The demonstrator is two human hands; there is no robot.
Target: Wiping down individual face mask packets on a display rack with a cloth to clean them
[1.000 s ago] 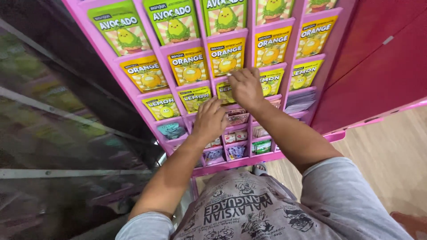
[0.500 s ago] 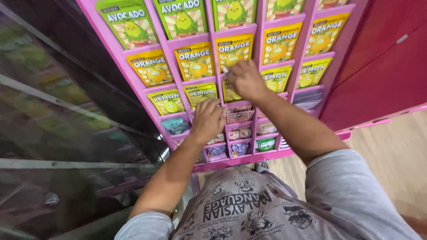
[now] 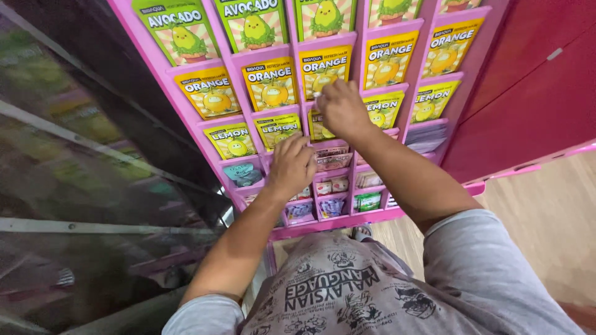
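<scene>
Right hand (image 3: 341, 110) pinches a yellow lemon-picture sachet (image 3: 320, 126) in its pink pocket.

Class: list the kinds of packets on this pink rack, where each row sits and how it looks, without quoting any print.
Green packets: top row, flat, pear-shaped fruit cartoon.
Orange-yellow packets: second row, round fruit cartoon.
Yellow-green packets: third row, by both hands.
Small mixed packets: bottom pockets.

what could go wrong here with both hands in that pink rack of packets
1. The right hand pinches at the top of a yellow packet in a tightly packed pocket; neighbours could be dragged out with it.
2. The left hand presses on the pink rack; leaning harder might tip packets from the lower pockets.
</scene>
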